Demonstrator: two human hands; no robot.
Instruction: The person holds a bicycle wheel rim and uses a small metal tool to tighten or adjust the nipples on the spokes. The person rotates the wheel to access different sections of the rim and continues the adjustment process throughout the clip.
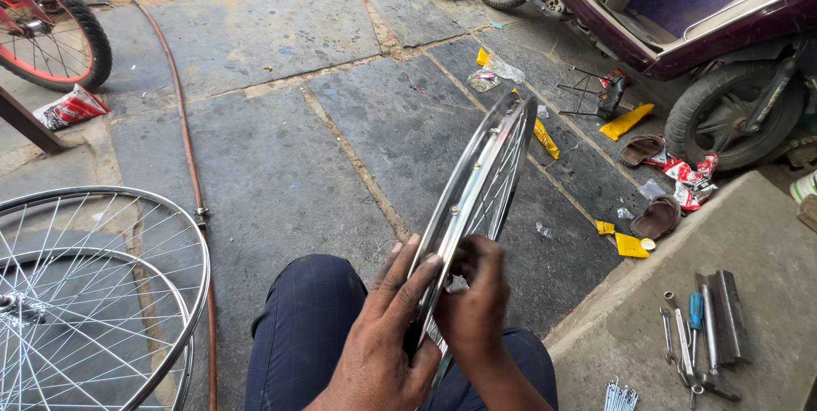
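I have the rim (477, 185) on edge over my lap, its far end out over the stone floor (281, 173); my left hand (383, 339) is clasped around its near arc and my right hand (477, 309) pinches in at the spokes (502, 177). It looks light and stiff but slick bare metal, best held by the rim's edges. Spare wheels (94, 292) lie left, tools (702, 334) right.
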